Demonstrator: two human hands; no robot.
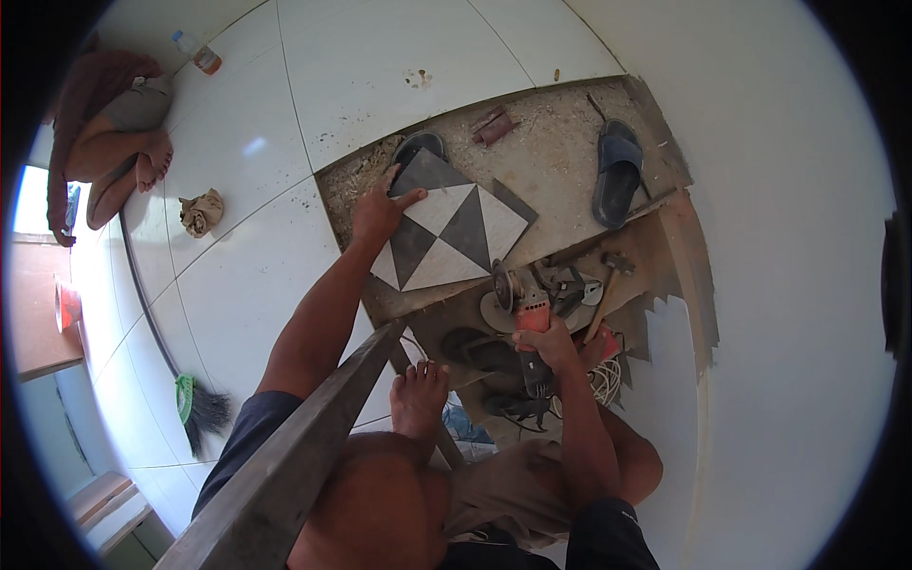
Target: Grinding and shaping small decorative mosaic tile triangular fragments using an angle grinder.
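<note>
My left hand grips the left corner of a grey-and-white patterned tile, thumb on top and a finger stretched along the edge. The tile lies tilted over a recessed, gritty strip of floor, partly over a dark slipper. In my right hand is an orange-and-black angle grinder, my fingers wrapped round its body. Its round disc stands close to the tile's near right edge; whether they touch, I cannot tell. Nor can I tell whether the disc spins.
A hammer, sandals and white cord lie near my right arm. Another slipper sits far right. A long beam slants past my left arm. A broom, crumpled paper and a seated person are left.
</note>
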